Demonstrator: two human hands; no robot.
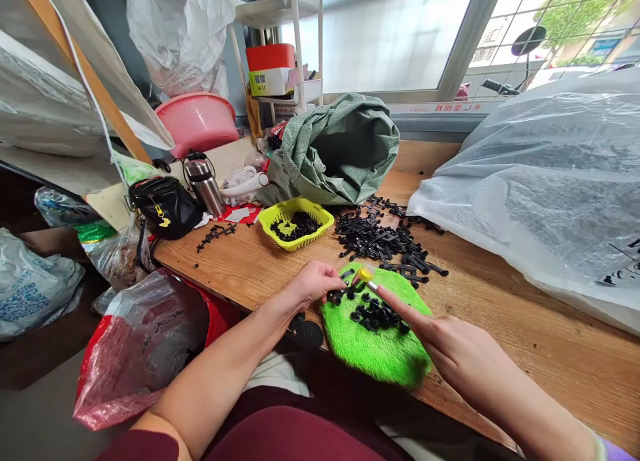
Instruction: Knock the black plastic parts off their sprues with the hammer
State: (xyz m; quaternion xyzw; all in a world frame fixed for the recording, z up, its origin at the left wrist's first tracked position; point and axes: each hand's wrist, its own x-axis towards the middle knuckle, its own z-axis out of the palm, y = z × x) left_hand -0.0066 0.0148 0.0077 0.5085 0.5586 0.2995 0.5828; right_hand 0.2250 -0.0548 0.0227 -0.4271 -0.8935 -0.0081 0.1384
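My left hand (313, 282) pinches a small black plastic piece (344, 292) just above a fuzzy green mat (370, 358). Several black plastic parts (375, 314) lie in a cluster on that mat. My right hand (450, 341) comes in from the right, its fingers on a slim tool with a yellow handle (365, 274) and a metal shaft. The tool's tip reaches towards the black piece in my left hand. The contact point between them is hidden. A loose heap of black plastic strips (380, 241) lies on the wooden table (530, 321) behind the mat.
A yellow basket (320, 211) holding black parts stands beyond my left hand, beside a green woven sack (335, 154). Also on the table are a steel flask (204, 184), a black bag (165, 208), and a large clear plastic sheet (540, 188). A red plastic bag (145, 341) hangs near the table's left edge.
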